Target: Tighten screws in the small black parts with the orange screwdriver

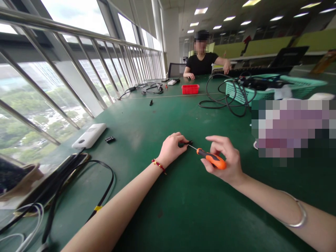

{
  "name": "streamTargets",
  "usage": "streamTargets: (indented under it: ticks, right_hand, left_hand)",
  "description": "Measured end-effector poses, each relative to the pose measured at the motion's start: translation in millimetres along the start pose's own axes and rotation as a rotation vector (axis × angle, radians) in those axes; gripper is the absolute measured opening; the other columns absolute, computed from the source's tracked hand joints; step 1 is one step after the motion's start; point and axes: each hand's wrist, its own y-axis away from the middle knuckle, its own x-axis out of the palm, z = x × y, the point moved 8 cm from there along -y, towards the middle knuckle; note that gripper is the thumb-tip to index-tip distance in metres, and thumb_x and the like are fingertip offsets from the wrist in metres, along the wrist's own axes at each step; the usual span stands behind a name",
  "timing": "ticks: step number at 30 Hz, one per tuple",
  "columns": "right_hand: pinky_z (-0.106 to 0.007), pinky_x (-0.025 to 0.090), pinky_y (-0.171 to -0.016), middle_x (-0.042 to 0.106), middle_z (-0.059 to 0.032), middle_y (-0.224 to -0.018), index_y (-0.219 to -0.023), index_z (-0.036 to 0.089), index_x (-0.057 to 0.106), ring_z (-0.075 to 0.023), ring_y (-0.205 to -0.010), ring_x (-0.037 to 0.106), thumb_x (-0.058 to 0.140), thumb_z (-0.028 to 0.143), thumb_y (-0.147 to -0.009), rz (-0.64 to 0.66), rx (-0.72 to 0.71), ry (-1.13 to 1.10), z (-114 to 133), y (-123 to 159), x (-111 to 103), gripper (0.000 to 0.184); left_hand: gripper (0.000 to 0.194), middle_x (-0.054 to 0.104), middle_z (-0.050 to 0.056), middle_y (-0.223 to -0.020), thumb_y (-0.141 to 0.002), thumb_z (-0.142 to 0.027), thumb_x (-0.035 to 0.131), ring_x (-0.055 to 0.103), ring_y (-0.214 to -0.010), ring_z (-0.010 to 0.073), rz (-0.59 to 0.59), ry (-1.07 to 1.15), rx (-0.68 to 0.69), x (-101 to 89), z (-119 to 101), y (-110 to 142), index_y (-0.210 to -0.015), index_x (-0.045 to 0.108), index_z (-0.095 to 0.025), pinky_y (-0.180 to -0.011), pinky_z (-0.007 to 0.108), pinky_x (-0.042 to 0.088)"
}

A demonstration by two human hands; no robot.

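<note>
Between the fingertips of my left hand [172,147] is a small black part [190,142], mostly covered, so its kind is unclear. A screwdriver [212,159] with an orange and black handle rests in my right hand [229,161]. My right index finger and thumb stand apart from the handle, whose end lies against the palm and curled fingers. The thin metal shaft points left, and its tip meets or nearly meets the black part. Both hands are low over the green table [157,196].
A white power bank [89,135] and a small black piece [110,139] lie left. Cables [112,175] run along the left side. Farther back are a red tray [190,89] and a teal basket [296,84] with cables. A person [202,63] sits at the far end.
</note>
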Motion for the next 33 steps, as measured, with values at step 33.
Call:
streamTargets:
  ticks: [33]
  right_hand:
    - [-0.028,0.043,-0.05,0.052,0.0012,-0.059,-0.097,0.023,0.053,-0.0129,-0.051,0.049,0.047,0.017,-0.077,0.14,-0.333,-0.154,118.4,-22.4,-34.8,0.022]
  left_hand:
    - [0.009,0.061,0.001,-0.08,-0.071,-0.016,0.06,0.058,-0.075,0.0135,-0.028,0.036,0.013,0.4,3.4,1.2,-0.077,0.066,-0.018,-0.07,0.024,0.048]
